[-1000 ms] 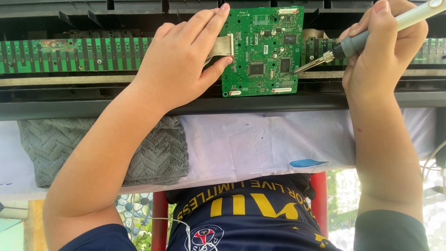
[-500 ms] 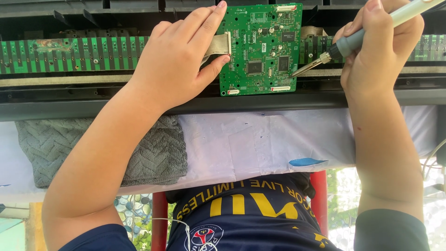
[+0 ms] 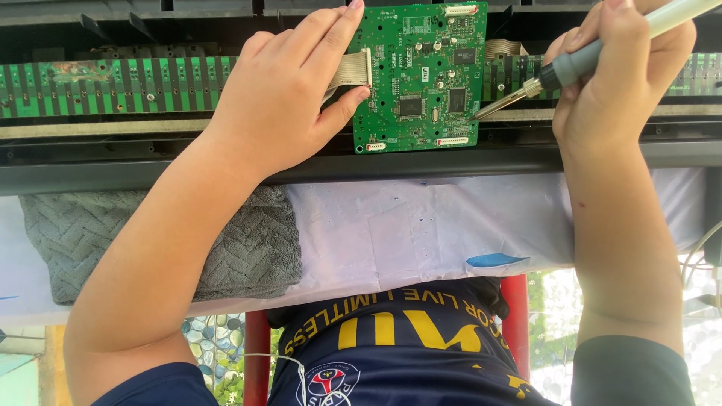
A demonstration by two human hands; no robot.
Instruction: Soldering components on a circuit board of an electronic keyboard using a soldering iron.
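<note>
My left hand (image 3: pixel 289 94) rests on the left edge of a green circuit board (image 3: pixel 421 75), with its thumb and fingers pinching the grey ribbon cable (image 3: pixel 352 69) plugged in there. In my right hand (image 3: pixel 620 71) I grip a soldering iron (image 3: pixel 579 64) with a pale handle and dark collar. Its metal tip touches the board's right edge, near the lower corner. The board lies on an open black chassis (image 3: pixel 451 162).
A long green strip board (image 3: pixel 113 86) with rows of contacts runs across the chassis behind the hands. A grey towel (image 3: pixel 248 248) lies on white paper (image 3: pixel 421 225) covering the table's near edge. Wires (image 3: pixel 703 256) hang at the right.
My right hand has lifted slightly with the iron, while the tip stays at the board's right edge. My left hand keeps its hold.
</note>
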